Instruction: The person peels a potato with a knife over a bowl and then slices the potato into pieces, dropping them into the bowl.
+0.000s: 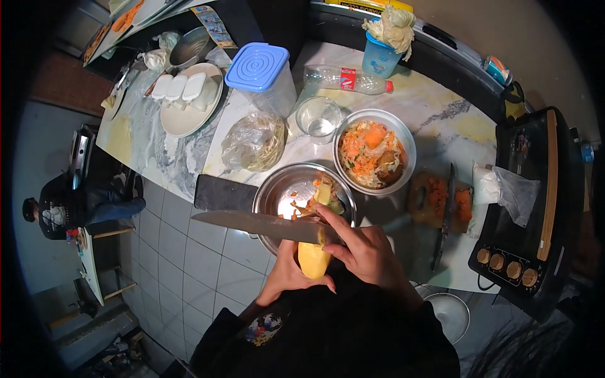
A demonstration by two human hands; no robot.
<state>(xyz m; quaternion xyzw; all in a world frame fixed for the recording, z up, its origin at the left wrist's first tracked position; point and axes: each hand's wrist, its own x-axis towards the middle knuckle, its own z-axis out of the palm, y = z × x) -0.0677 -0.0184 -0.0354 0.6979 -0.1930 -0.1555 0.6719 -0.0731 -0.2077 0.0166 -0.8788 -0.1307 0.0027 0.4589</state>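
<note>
The right grip [368, 251] was closed about the handle of a large knife [261, 225], its index finger stretched forward past the blade; the handle itself was hidden. The left grip [287, 275] was curled around a yellow piece of produce [312, 261], fingers and thumb on its sides, just below the blade. The blade lay across the upper end of the piece, its tip pointing left.

Working well there called, in my judgement, for a firm left hold kept low on the piece, short shallow strokes, and the right index finger and left fingertips clear of the edge. The side toward the body seemed the one to guard.

Just ahead of both grips stood a metal bowl [272, 191] with scraps [337, 205] inside, its rim below the blade. A bowl of shredded orange mix [411, 151] sat ahead and right of it, leaving little room that way. Further right of the grips, a second knife [450, 195] lay across a cutting board [417, 205]. To the left, the blade tip reached out over the floor tiles [205, 252] in view, past the tabletop [154, 170] edge, with open room around it.
</note>
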